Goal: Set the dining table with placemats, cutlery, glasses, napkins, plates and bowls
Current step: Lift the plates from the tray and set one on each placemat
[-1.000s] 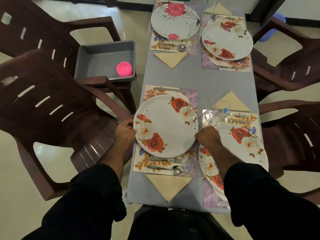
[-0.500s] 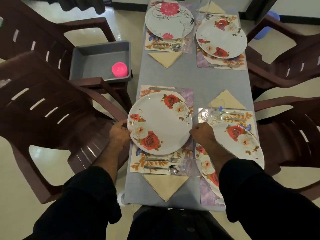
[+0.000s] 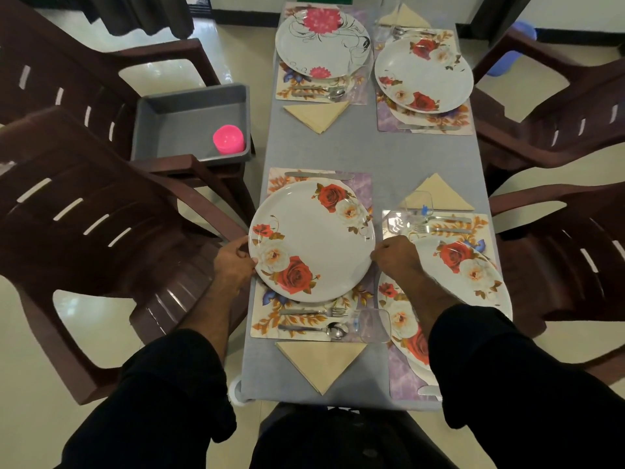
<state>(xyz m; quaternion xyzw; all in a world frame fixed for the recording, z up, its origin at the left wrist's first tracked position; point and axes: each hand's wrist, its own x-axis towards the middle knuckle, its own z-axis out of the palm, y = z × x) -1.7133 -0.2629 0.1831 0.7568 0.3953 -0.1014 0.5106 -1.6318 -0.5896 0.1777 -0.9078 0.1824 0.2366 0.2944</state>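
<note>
- Left hand [image 3: 233,262] grips the left rim of the rose-pattern plate [image 3: 313,242].
- Right hand [image 3: 395,257] apparently pinches its right rim.
- Plate lies over the floral placemat [image 3: 270,319], beyond the fork [image 3: 314,312] and spoon [image 3: 314,329], on the tabletop [image 3: 372,154].

Four round floral plates [image 3: 313,240], four floral rectangular placemats [image 3: 267,319], four folded beige napkins [image 3: 321,362], one pink cup [image 3: 228,139].
</note>
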